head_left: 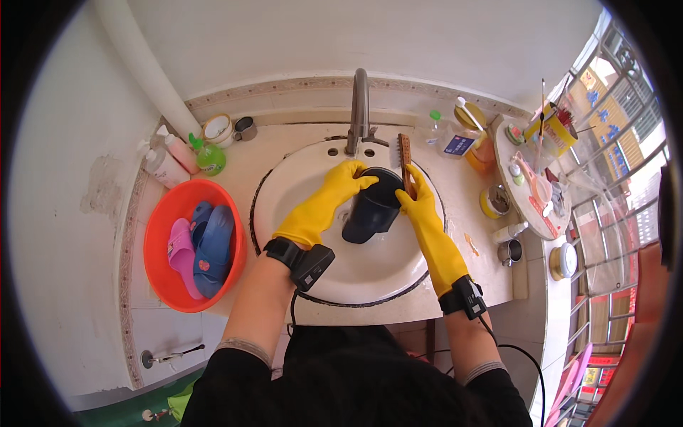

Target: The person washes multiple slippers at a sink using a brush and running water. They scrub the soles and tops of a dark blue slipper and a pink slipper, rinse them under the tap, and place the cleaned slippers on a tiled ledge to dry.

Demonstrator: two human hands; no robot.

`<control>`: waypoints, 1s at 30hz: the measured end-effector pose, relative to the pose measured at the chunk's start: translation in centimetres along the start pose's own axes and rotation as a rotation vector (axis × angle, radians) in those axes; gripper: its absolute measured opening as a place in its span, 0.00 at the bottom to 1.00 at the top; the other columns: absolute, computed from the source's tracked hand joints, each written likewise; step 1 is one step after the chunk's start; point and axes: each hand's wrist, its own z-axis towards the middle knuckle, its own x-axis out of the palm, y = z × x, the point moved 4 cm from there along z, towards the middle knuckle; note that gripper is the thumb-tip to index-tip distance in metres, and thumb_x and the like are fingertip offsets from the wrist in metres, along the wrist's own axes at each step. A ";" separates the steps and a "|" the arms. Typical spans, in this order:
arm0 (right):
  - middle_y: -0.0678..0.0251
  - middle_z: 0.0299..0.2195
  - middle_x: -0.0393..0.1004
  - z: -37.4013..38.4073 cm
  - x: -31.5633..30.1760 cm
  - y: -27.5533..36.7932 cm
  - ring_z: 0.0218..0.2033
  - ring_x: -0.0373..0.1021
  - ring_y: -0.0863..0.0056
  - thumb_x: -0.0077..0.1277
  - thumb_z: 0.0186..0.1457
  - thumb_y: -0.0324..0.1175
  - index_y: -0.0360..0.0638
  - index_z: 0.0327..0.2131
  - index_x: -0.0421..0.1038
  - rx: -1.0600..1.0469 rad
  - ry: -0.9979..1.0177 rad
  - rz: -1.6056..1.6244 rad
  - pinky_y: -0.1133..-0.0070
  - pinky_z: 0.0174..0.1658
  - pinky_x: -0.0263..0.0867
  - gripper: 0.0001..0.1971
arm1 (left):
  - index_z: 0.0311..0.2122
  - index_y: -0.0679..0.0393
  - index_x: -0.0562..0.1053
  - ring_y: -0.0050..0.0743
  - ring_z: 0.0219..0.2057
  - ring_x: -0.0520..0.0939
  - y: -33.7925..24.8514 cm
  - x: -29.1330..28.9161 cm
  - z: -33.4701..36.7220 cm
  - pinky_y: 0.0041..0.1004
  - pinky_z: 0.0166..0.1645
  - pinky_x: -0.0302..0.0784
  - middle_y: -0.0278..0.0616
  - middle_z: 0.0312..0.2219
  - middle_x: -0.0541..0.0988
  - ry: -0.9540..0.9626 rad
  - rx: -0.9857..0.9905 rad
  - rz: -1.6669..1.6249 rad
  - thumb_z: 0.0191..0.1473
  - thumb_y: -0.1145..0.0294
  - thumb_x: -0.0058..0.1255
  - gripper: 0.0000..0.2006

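Both my hands wear yellow rubber gloves, over the white sink [284, 206]. My left hand [345, 186] grips the rim of a dark rubber boot [370, 212], its wide opening up and its lower end tilted down toward the basin. In my right hand [421, 205] is a brown wooden brush [405, 156], upright with bristles along its left side. The right thumb sits close to the boot's right edge; whether it presses on it I cannot tell. Behind the boot rises the curved metal faucet [361, 103].
Left of the sink, an orange-red basin [154, 267] holds pink and blue clogs. Behind it are pump bottles [167, 165], a green spray bottle [208, 158] and cups. Jars and bottles line the right side, beside a small shelf [506, 146]. Cables hang from my wrist devices.
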 end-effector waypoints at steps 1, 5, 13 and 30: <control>0.70 0.29 0.71 -0.1 -0.2 0.1 0.18 0.62 0.86 0.54 0.48 0.23 0.56 0.58 0.56 -0.013 -0.014 0.026 0.87 0.22 0.60 0.33 | 0.44 0.58 0.72 0.21 0.28 0.76 -0.2 0.1 0.1 0.23 0.34 0.70 0.36 0.26 0.77 -0.020 -0.036 0.099 0.48 0.66 0.57 0.17; 0.68 0.38 0.72 -1.2 -0.3 0.6 0.22 0.63 0.85 0.53 0.50 0.25 0.56 0.58 0.56 0.021 -0.101 0.040 0.87 0.25 0.62 0.32 | 0.43 0.56 0.72 0.25 0.29 0.77 -1.6 -1.0 -0.5 0.24 0.36 0.71 0.38 0.27 0.78 -0.197 -0.112 0.280 0.49 0.64 0.56 0.15; 0.70 0.33 0.71 -6.4 1.5 0.4 0.22 0.64 0.84 0.52 0.52 0.28 0.55 0.56 0.59 0.266 -0.072 0.180 0.86 0.26 0.62 0.27 | 0.50 0.54 0.68 0.31 0.44 0.76 -1.9 -3.0 -3.1 0.25 0.49 0.67 0.42 0.41 0.77 -0.187 -0.093 0.254 0.51 0.67 0.51 0.20; 0.67 0.31 0.74 -12.0 2.5 -2.7 0.16 0.62 0.84 0.49 0.54 0.34 0.54 0.58 0.55 0.392 -0.223 0.405 0.85 0.21 0.61 0.27 | 0.42 0.57 0.73 0.46 0.42 0.77 2.3 -3.0 1.7 0.32 0.47 0.69 0.49 0.38 0.78 -0.263 -0.180 0.515 0.53 0.48 0.45 0.22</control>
